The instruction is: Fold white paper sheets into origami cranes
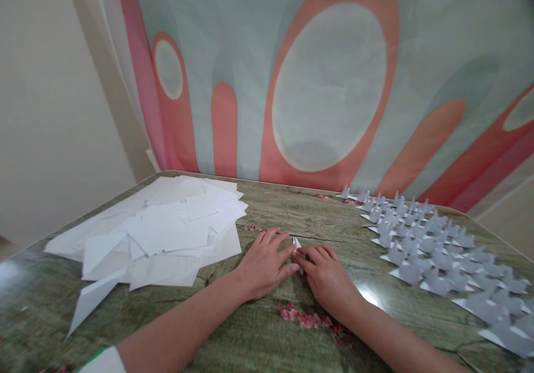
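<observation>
Patterned backdrop (250, 28) filling the far side; coral shapes and pale ovals are standing out against a grey-green ground. A plain pale wall (45, 100) is flanking it at left.

Desk (246, 334), wood-grained and greenish-brown, is stretching below, its far edge running close to the backdrop. A bright glare is showing beside the right wrist.

Paper pile (167, 228): white sheets are overlapping untidily across the left part of the desk. One angled sheet (94, 301) is jutting from its near side.

Folded figures (442, 259), many, white, with points sticking up, are standing in slanting rows along the right part.

Left hand (263, 264) is reaching in palm down, its fingers spreading fairly wide, index and thumb coming up to the small work. Right hand (327, 275) is bending in from the other side, its fingers gathering more narrowly, index and thumb lying over the same spot. Cannot tell whether either is pinching or only pressing.

White sleeve (106, 362) with a green edge is showing at lower left.

Pink blossom print (306, 317) is decorating the desk just nearer than the hands.

Folded paper piece (296, 243), small, white, is lying between the two hands mid-desk, its pointed end showing beyond the fingertips.
</observation>
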